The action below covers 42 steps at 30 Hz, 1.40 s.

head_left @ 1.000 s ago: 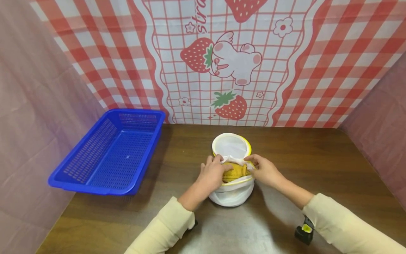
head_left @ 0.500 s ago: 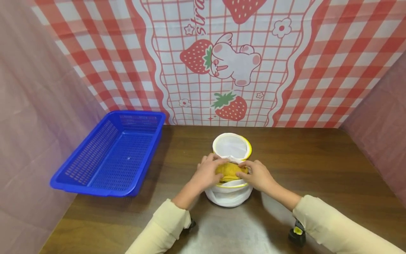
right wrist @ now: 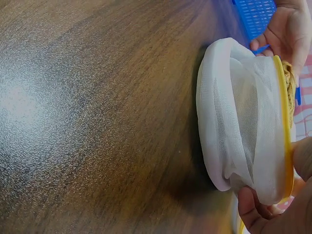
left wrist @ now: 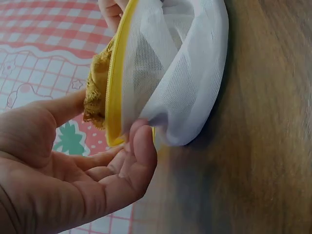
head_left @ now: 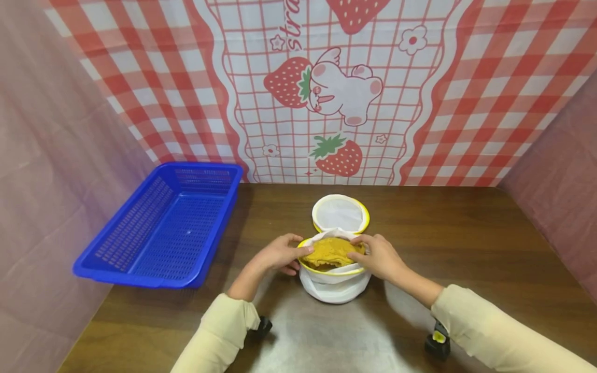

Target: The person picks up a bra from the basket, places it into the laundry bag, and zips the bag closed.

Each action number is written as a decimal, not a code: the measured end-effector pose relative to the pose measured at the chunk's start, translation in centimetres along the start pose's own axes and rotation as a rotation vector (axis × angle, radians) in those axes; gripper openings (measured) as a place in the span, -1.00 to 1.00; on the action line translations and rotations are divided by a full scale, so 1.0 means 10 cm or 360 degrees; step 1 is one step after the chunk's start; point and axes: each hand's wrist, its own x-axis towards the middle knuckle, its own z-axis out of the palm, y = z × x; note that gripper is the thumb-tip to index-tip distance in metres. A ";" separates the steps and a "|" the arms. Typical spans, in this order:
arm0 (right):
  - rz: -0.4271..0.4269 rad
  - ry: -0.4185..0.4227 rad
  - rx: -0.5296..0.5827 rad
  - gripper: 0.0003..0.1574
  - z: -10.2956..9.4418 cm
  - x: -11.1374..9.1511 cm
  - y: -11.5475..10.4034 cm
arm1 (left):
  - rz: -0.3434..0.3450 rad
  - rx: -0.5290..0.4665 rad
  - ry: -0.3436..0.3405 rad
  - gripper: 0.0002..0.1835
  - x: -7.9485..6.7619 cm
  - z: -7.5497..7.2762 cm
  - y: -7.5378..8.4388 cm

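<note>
A round white mesh laundry bag [head_left: 335,287] with a yellow zipper edge stands on the table, its lid [head_left: 339,215] folded back. Inside lies a bunched mustard-yellow garment with a lacy edge [head_left: 332,252], rising above the rim. My left hand [head_left: 279,254] holds the bag's left rim, thumb over the edge against the garment and fingers outside; the left wrist view shows those fingers [left wrist: 144,146] curled beside the mesh. On the other side my right hand [head_left: 381,257] grips the right rim, thumb over the zipper edge and fingers [right wrist: 251,209] against the mesh wall.
A blue perforated plastic basket [head_left: 188,233] stands at the left of the brown wooden table [head_left: 466,243]. Behind the table hangs a red-and-white checked strawberry cloth [head_left: 345,93]. Pink cloth walls [head_left: 559,171] border both sides.
My left hand has come off the garment and moved left to the bag's rim, uncovering more of the garment. My right hand shifted slightly left, its thumb reaching over the garment's edge.
</note>
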 end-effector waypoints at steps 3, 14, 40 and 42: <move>0.0034 -0.0011 0.0014 -0.55 0.00 0.01 -0.01 | 0.0031 -0.0024 -0.0006 -0.39 0.03 0.03 -0.02; 0.0139 -0.0074 -0.0013 -0.25 0.03 0.04 -0.06 | 0.0225 0.0163 0.0158 -0.42 0.00 0.15 -0.02; 0.0125 -0.0090 -0.0107 -0.31 0.04 0.04 -0.07 | 0.0344 -0.0185 0.0080 -0.47 -0.08 -0.04 0.15; 0.0108 -0.0075 -0.0112 -0.33 0.05 0.04 -0.07 | 0.0373 -0.0207 0.0100 -0.47 -0.07 -0.04 0.16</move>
